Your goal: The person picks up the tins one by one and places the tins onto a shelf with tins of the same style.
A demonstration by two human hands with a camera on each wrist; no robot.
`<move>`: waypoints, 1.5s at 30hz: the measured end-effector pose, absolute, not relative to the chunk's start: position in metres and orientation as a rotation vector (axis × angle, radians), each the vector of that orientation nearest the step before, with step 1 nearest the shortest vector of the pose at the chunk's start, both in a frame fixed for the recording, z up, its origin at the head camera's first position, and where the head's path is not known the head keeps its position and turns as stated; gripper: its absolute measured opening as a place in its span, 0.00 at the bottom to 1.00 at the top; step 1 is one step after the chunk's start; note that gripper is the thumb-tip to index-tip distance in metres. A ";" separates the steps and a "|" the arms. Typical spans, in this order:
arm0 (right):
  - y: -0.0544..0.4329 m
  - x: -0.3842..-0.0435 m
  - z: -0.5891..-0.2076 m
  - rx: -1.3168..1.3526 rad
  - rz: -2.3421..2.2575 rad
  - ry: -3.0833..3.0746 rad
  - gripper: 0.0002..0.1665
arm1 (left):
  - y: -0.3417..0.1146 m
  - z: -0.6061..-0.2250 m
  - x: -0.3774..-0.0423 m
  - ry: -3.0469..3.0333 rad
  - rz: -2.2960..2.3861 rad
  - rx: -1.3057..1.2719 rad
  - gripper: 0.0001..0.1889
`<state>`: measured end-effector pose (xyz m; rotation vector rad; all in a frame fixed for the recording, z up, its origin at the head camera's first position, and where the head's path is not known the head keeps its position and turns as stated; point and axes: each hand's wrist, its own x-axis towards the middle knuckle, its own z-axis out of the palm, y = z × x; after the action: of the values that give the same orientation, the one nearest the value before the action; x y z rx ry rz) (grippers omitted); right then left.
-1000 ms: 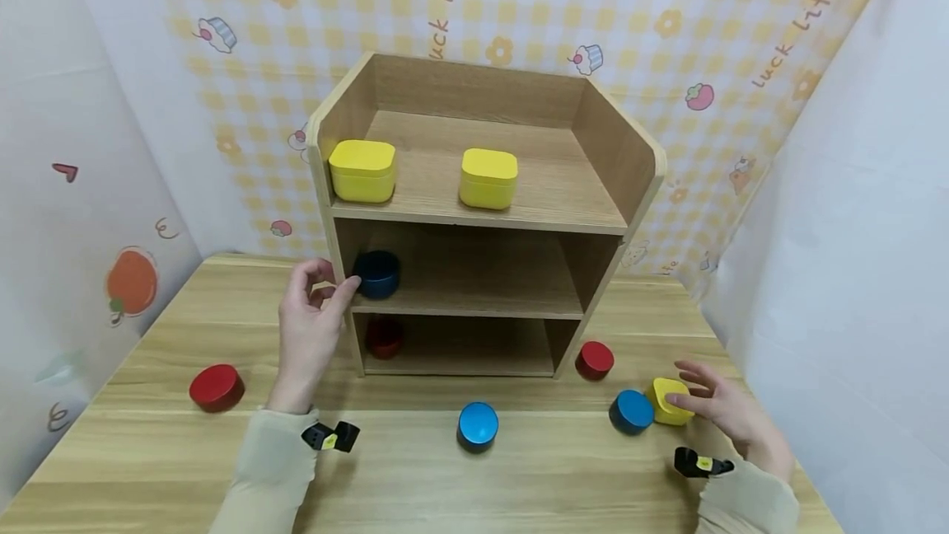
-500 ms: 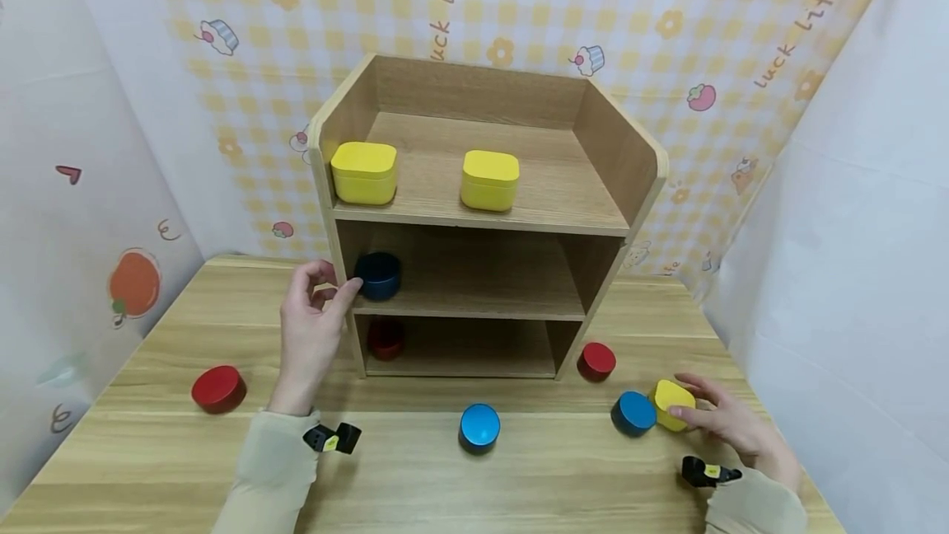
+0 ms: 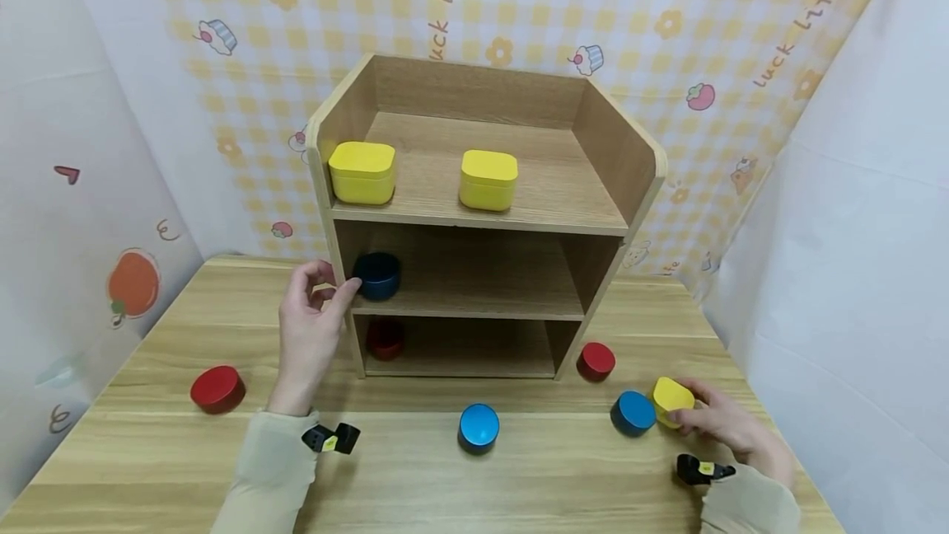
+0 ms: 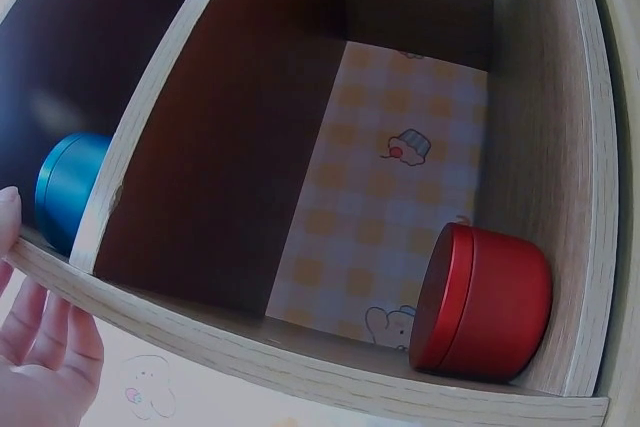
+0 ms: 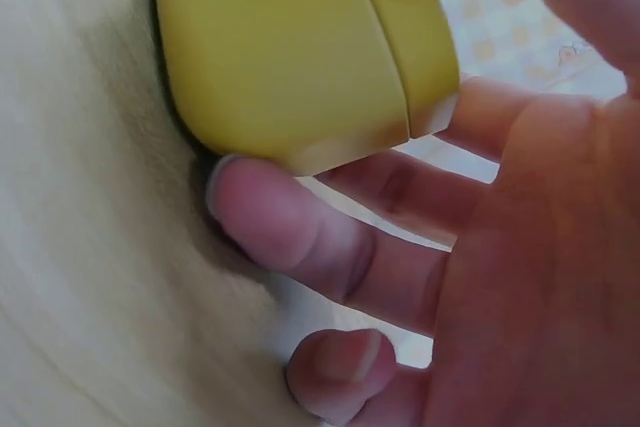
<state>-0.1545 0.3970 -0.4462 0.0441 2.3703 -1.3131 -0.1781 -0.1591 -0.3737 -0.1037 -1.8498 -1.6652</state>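
Observation:
My left hand (image 3: 310, 324) pinches the left side panel of a wooden shelf unit (image 3: 482, 225), thumb at the front edge and fingers on the outer face. Right by the thumb, a round blue tin (image 3: 378, 278) sits on the middle shelf. A round red tin (image 4: 490, 302) sits on the bottom shelf. At the right of the table, my right hand (image 3: 730, 427) grips a rounded-square yellow tin (image 5: 290, 47), thumb on one side and fingers round the other. The yellow tin is low at the tabletop, beside a blue tin (image 3: 633, 414).
Two yellow tins, one at the left (image 3: 363, 174) and one near the middle (image 3: 488, 180), stand on the top shelf. On the table (image 3: 393, 476) are red tins at left (image 3: 218, 390) and right (image 3: 596, 362), and a blue tin (image 3: 478, 428) in front.
My right hand's fingers have closed round the yellow tin, which has shifted and turned slightly. The left hand stays on the shelf panel.

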 end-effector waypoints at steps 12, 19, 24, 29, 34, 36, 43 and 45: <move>0.396 -0.157 -0.446 -0.049 -1.406 2.394 0.35 | -0.161 -0.375 -0.180 -1.833 -1.691 -0.107 0.15; 0.396 -0.153 -0.437 0.061 -1.345 2.504 0.36 | -0.158 -0.371 -0.176 -1.842 -1.693 -0.096 0.15; 0.391 -0.152 -0.427 0.043 -1.318 2.636 0.36 | -0.160 -0.374 -0.178 -1.851 -1.683 -0.082 0.16; 0.386 -0.147 -0.410 0.007 -1.304 2.712 0.36 | -0.162 -0.380 -0.183 -1.842 -1.675 -0.109 0.16; 0.381 -0.142 -0.394 -0.023 -1.297 2.780 0.38 | -0.162 -0.382 -0.184 -1.827 -1.674 -0.133 0.17; 0.378 -0.141 -0.388 -0.050 -1.300 2.806 0.39 | -0.162 -0.382 -0.183 -1.823 -1.669 -0.137 0.16; 0.363 -0.139 -0.368 -0.136 -1.260 2.913 0.36 | -0.162 -0.382 -0.183 -1.828 -1.654 -0.149 0.17; 0.358 -0.138 -0.364 -0.162 -1.259 2.931 0.36 | -0.162 -0.382 -0.182 -1.833 -1.648 -0.147 0.17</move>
<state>-0.1382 0.3582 -0.3641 -0.1618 2.9308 -1.2587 -0.1823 -0.1620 -0.3821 -0.1474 -1.8328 -1.6479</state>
